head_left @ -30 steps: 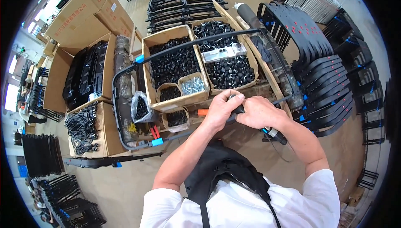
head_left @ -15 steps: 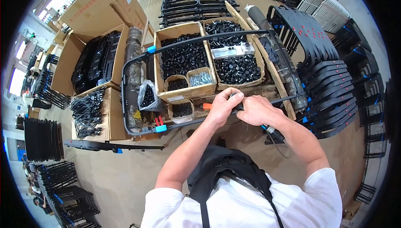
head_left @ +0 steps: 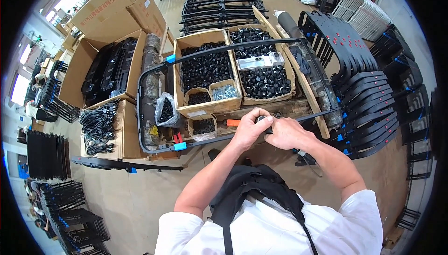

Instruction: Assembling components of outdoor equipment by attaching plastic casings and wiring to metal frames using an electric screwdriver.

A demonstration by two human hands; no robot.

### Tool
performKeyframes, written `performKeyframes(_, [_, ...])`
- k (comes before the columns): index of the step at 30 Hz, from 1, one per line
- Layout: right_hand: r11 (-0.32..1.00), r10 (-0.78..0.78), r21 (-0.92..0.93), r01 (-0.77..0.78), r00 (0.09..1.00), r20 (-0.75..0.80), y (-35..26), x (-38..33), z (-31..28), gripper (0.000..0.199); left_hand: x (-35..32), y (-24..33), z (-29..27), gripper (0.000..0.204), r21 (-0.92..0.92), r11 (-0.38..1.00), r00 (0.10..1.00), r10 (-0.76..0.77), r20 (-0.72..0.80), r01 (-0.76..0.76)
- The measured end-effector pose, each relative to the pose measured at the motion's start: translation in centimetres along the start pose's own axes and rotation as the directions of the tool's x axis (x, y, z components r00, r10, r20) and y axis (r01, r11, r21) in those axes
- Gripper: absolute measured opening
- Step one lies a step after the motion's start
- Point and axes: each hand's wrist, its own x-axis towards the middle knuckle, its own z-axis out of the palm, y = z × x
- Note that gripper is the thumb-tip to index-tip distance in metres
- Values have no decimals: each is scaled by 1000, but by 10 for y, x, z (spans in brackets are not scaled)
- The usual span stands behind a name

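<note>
A large rounded frame of black tube [head_left: 139, 101] with blue clips lies across the bench, its near rail passing beyond my hands. My left hand [head_left: 249, 130] is closed at this rail, thumb and forefinger pinched by a small dark rounded part; what it grips is mostly hidden. Pressed close against it, my right hand [head_left: 290, 133] wraps round a dark tool, mostly covered by the fist. The tool's rear end and a thin cable [head_left: 318, 170] show under my right wrist. Just left of my hands lies an orange handle [head_left: 232, 122].
Inside the frame stand cardboard boxes [head_left: 208, 106] of black knobs [head_left: 205, 70] and silver screws [head_left: 224, 91]. A plastic bag [head_left: 164, 110] and a red-handled tool [head_left: 178, 137] lie at the left. A wooden plank [head_left: 305, 84] and stacked black frames [head_left: 368, 105] are at the right.
My hands have shifted slightly down while staying together. The right hand has turned, and the tool's rear end has dropped lower beneath the wrist. The view has moved slightly.
</note>
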Motion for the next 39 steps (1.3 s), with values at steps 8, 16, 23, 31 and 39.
performKeyframes(8, [998, 56, 15, -58, 992, 110, 5, 13, 7, 38, -2, -1, -1, 18, -38, 999, 1000, -14, -7, 14])
performKeyframes(16, [999, -14, 52, 10, 997, 76, 5, 12, 7, 39, -4, -12, -2, 16, -20, 999, 999, 44, 20, -43])
performKeyframes(23, [1000, 14, -5, -13, 996, 88, -6, 8, -9, 39, -4, 4, 2, 22, 28, 999, 999, 31, 14, -31])
performKeyframes(31, [964, -242, 79, 253, 961, -131, -25, 4, -42, 37, 1, 72, 0, 22, 349, 822, 884, 465, 44, -450])
performKeyframes(39, [894, 61, 448, -17, 995, -83, -46, 56, -36, 65, -17, 147, -232, 41, 885, 466, 738, 598, -314, -1])
